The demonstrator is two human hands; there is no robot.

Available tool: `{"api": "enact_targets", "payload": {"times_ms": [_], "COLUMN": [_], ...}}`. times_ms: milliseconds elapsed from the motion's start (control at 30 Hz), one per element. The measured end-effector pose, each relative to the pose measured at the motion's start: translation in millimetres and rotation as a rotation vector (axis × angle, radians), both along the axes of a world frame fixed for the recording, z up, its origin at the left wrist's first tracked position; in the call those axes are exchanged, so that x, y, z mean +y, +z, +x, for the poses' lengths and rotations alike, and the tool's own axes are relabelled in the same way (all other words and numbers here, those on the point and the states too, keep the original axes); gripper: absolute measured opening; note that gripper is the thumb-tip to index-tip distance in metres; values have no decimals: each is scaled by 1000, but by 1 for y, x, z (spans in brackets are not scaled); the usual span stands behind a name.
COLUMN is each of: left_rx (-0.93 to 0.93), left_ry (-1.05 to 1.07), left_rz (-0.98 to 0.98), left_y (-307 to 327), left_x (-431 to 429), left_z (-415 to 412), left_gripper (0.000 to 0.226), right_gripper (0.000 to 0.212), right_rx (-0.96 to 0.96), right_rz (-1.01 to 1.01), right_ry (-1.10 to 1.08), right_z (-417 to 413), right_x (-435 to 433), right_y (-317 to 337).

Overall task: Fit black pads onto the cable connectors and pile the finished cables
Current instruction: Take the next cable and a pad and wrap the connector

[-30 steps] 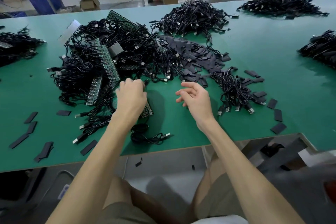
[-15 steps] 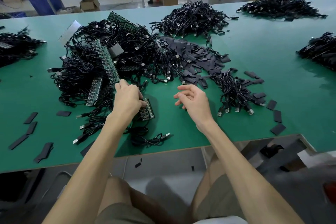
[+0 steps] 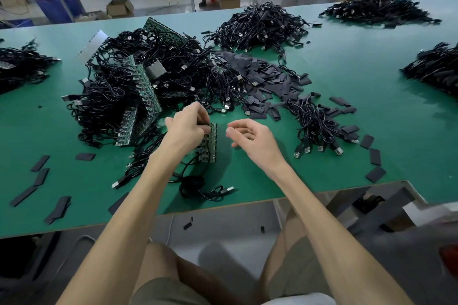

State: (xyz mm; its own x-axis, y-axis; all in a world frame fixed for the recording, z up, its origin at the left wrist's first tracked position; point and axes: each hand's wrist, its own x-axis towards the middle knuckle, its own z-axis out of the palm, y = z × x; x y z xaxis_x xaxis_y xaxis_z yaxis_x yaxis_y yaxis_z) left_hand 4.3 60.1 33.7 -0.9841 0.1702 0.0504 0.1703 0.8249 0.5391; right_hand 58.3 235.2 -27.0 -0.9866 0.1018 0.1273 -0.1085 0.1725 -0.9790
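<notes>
Connector strip [image 3: 210, 142] half behind left hand [image 3: 187, 126]

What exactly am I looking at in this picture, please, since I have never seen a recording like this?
No machine here: a person wears a camera on the head, looking down at their own bare hands. The left hand grips a small green circuit-board strip with cables plugged in; the right hand hovers beside it, empty and half curled. The green table carries heaps of black cables, a spread of flat black pads, and a smaller cable bundle to the right.
</notes>
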Motion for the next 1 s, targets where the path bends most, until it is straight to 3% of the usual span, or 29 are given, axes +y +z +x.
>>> {"api": "enact_targets", "payload": {"times_ms": [133, 200, 233, 367, 1000], "left_rx": [66, 101, 114, 131, 150], "left_ry": [-51, -103, -122, -152, -303], "left_rz": [265, 326, 338, 313, 108], "left_y": [2, 1, 0, -3, 7], "left_x": [9, 17, 20, 29, 30], "left_z": [7, 12, 14, 16, 0], "left_gripper": [22, 20, 20, 15, 9], "right_gripper": [20, 10, 15, 39, 45], "right_rx": [16, 31, 34, 41, 44], "right_rz": [95, 121, 128, 148, 104], "right_ry": [18, 12, 4, -30, -23], "right_z": [0, 1, 1, 3, 6], "right_x": [-2, -2, -2, 1, -1], "right_y": [1, 2, 3, 3, 7]}}
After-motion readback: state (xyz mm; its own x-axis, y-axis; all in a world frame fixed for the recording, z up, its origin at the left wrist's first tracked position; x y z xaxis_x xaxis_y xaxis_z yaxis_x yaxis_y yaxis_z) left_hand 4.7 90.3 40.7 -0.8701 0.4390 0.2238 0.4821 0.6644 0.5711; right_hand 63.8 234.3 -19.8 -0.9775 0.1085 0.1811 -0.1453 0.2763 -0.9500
